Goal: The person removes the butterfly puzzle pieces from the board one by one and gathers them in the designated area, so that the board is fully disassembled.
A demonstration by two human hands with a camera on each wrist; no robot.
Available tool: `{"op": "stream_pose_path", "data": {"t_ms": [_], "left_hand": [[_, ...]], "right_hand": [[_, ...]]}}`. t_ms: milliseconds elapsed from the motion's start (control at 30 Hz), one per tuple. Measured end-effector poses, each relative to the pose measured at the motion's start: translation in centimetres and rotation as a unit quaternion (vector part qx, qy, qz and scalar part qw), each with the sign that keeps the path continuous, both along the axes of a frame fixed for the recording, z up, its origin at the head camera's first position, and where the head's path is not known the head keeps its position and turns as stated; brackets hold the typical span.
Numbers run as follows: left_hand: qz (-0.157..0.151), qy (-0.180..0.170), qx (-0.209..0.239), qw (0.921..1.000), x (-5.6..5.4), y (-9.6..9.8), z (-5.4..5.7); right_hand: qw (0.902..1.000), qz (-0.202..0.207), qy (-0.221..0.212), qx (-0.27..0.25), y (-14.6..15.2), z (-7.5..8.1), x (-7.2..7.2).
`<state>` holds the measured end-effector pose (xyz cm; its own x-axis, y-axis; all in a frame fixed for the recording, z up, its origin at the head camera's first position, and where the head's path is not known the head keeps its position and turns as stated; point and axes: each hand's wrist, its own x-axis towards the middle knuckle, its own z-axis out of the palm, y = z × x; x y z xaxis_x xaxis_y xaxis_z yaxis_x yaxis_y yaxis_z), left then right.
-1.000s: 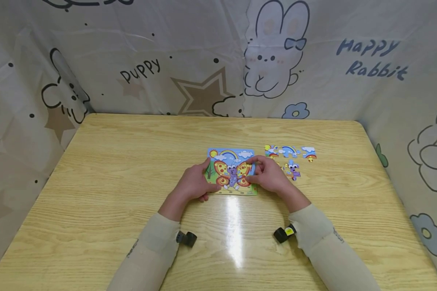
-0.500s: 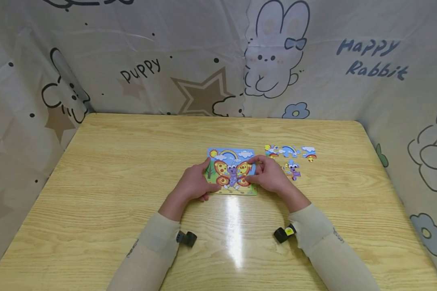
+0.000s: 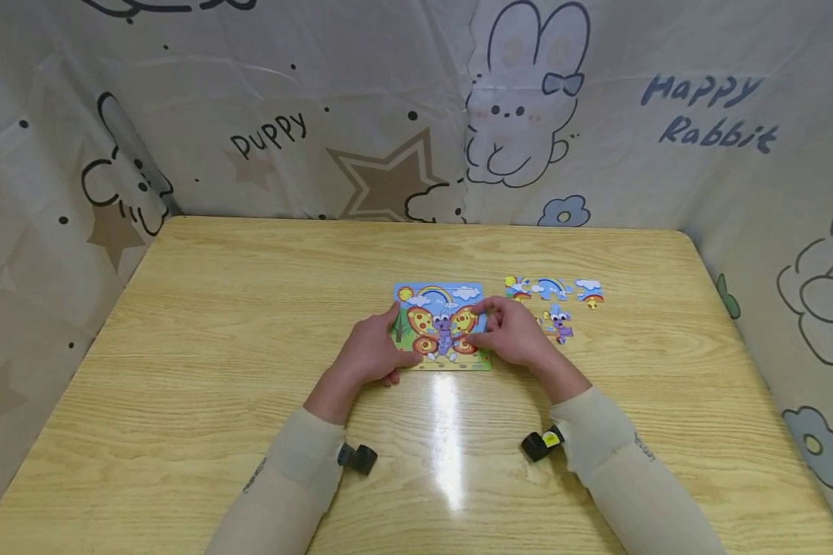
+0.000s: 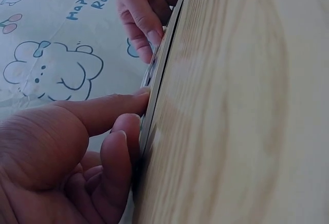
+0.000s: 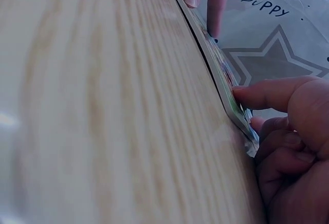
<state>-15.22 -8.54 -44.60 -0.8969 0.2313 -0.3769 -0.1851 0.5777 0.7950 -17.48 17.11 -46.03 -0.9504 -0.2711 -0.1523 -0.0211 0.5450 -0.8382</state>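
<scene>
A butterfly puzzle board (image 3: 439, 320) lies flat at the middle of the wooden table (image 3: 250, 308). My left hand (image 3: 389, 339) grips its left edge, index finger on the far corner and thumb at the near edge. In the left wrist view the left hand (image 4: 118, 131) has its fingertips curled against the thin board edge (image 4: 159, 75). My right hand (image 3: 486, 324) holds the board's right side with curled fingers. The right wrist view shows the right hand (image 5: 267, 111) with its index fingertip on the board edge (image 5: 216, 64). What lies under the right fingers is hidden.
Several loose puzzle pieces (image 3: 551, 289) lie in a row right of the board, and a purple butterfly piece (image 3: 560, 322) sits beside my right hand. A printed cloth backdrop (image 3: 527, 116) closes in the table at the back and both sides.
</scene>
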Motion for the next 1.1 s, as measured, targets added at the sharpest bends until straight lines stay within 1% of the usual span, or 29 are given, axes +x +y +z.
{"op": "stream_pose_path", "data": {"t_ms": [200,433,600,800,1100], "left_hand": [[-0.001,0.011,0.003,0.9999,0.08,0.04,-0.10],[0.000,0.005,0.015,0.9999,0.00,-0.07,-0.35],[0.002,0.000,0.025,0.9997,-0.03,-0.17,-0.46],[0.000,-0.001,0.031,0.9995,-0.01,-0.20,-0.46],[-0.003,-0.006,0.037,0.9993,0.02,-0.16,-0.34]], "right_hand": [[1.0000,0.002,0.000,-0.008,0.06,-0.03,0.00],[0.9998,0.000,-0.001,-0.021,0.18,-0.12,0.11],[0.9996,-0.005,0.006,-0.027,0.26,-0.23,0.16],[0.9994,-0.016,0.012,-0.029,0.36,-0.47,0.23],[0.9988,-0.021,0.018,-0.039,0.52,-0.31,0.46]]}}
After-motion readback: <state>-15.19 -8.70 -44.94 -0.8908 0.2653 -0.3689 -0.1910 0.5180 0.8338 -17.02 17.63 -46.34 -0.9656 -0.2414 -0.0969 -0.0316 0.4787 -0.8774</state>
